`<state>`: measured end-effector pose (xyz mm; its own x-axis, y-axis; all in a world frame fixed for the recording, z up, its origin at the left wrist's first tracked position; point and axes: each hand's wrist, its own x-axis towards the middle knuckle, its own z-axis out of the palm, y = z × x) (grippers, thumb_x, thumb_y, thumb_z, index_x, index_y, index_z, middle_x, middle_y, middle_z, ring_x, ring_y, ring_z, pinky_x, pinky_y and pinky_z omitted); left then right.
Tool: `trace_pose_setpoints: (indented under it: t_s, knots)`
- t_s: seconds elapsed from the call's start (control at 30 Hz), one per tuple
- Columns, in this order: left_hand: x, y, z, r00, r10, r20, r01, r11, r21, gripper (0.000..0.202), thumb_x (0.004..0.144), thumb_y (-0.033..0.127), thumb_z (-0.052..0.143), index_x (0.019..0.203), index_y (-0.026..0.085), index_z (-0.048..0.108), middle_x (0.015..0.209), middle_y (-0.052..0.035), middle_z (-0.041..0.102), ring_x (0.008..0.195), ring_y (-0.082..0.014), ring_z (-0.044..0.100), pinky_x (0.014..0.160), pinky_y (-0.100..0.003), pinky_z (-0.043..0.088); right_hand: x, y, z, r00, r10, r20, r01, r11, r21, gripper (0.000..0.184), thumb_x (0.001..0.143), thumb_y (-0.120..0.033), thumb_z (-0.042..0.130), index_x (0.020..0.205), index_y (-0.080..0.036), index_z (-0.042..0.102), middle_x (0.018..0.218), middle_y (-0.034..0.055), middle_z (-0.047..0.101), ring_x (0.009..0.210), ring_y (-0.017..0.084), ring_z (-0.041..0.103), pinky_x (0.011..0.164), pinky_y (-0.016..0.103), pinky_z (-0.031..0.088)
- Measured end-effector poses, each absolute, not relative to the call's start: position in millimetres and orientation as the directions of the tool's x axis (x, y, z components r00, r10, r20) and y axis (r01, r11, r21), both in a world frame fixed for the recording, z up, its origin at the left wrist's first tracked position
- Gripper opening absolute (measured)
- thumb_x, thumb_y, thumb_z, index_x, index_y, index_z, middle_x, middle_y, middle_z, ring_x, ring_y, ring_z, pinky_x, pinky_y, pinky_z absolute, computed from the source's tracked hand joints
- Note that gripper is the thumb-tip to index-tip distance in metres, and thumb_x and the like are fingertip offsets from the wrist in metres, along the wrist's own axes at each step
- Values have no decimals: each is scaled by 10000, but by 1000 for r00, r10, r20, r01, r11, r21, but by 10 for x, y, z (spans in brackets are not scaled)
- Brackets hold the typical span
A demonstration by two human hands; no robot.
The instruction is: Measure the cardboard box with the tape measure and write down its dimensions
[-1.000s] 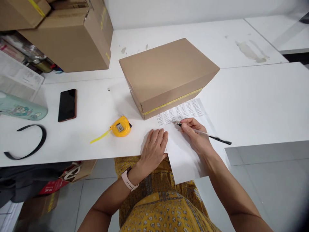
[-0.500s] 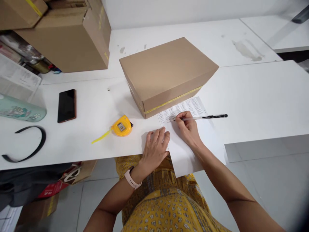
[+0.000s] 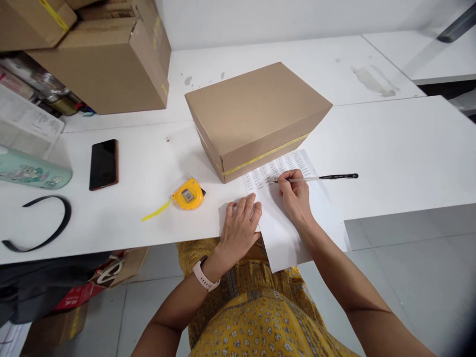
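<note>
My right hand [image 3: 296, 198] is closed around a pen [image 3: 329, 177] with a clear barrel and a black end pointing right. Its tip meets a white sheet of paper [image 3: 286, 238] that bears columns of small handwriting in its upper part. The paper's lower end hangs over the table's front edge. Flat at the sheet's left edge, my left hand [image 3: 241, 224] rests with its fingers stretched out, holding nothing. A closed cardboard box [image 3: 256, 114] with a yellow tape band stands just behind the paper and may cover its top. Left of my left hand lies a yellow tape measure [image 3: 188, 194].
A phone [image 3: 104, 163], a black curved band [image 3: 61, 223] and a mint-green bottle [image 3: 35, 169] lie on the white table [image 3: 148, 144] to the left. Larger cardboard boxes [image 3: 107, 64] stack at the back left. A bag [image 3: 107, 272] sits below the table.
My right hand has shifted slightly right along the written lines with the pen. My left hand stays in place on the paper's edge. The view has tilted a little.
</note>
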<state>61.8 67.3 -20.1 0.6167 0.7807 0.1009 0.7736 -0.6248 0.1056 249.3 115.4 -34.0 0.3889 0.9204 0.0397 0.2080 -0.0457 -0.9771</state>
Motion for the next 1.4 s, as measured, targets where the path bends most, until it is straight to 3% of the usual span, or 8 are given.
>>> trace_pose_setpoints:
  t_s: [0.3, 0.4, 0.53, 0.7, 1.1, 1.23, 1.4]
  knots:
    - [617, 669, -239, 610, 786, 95, 778, -618, 116, 670, 844, 346, 752, 1434, 124, 526, 1546, -169, 503, 1347, -346, 481, 1084, -507, 396, 2417, 1161, -359, 324, 946, 22, 77, -3, -997, 198, 879, -377, 691, 872, -238, 550, 706, -23, 626, 629, 148, 583, 633, 312, 460]
    - [621, 667, -241, 611, 786, 99, 777, -619, 113, 675, 850, 350, 745, 1442, 117, 518, 1524, -166, 527, 1346, -346, 480, 1093, -508, 387, 2295, 1137, -300, 204, 979, 6, 112, -17, -994, 266, 876, -403, 683, 775, -238, 501, 614, -42, 563, 536, 127, 512, 552, 290, 414]
    - [623, 666, -229, 616, 779, 118, 772, -626, 110, 657, 836, 345, 759, 1411, 115, 538, 1496, -157, 549, 1344, -346, 477, 1092, -514, 384, 2172, 1114, -249, 144, 989, 34, 243, -2, -970, 270, 870, -317, 647, 710, -242, 442, 559, -76, 418, 495, 98, 381, 492, 264, 317]
    - [618, 665, -236, 620, 772, 139, 765, -634, 114, 622, 832, 331, 764, 1376, 111, 559, 1454, -162, 577, 1330, -343, 486, 1084, -509, 386, 2168, 1115, -267, 159, 986, 48, 348, -11, -937, 242, 866, -268, 614, 710, -244, 430, 545, -76, 403, 492, 103, 363, 484, 264, 300]
    - [618, 658, -227, 615, 781, 109, 770, -625, 132, 652, 839, 326, 762, 1415, 122, 532, 1465, -164, 557, 1357, -343, 472, 1110, -511, 372, 2184, 1102, -345, 111, 990, 91, 333, 49, -941, 254, 883, -295, 610, 707, -240, 435, 563, -69, 404, 517, 107, 370, 500, 263, 308]
    - [614, 661, -221, 612, 785, 98, 771, -620, 145, 690, 836, 330, 766, 1441, 118, 509, 1463, -170, 558, 1361, -339, 473, 1107, -511, 380, 2227, 1100, -303, 194, 977, 82, 310, 19, -951, 240, 860, -299, 630, 706, -239, 456, 566, -62, 431, 532, 114, 394, 513, 263, 327]
    - [614, 666, -222, 605, 790, 98, 775, -613, 154, 673, 836, 322, 765, 1430, 121, 523, 1474, -182, 556, 1351, -338, 491, 1107, -498, 379, 2401, 1153, -288, 511, 856, 77, 151, -1, -988, 238, 836, -305, 651, 727, -244, 448, 565, -62, 431, 517, 112, 377, 494, 258, 305]
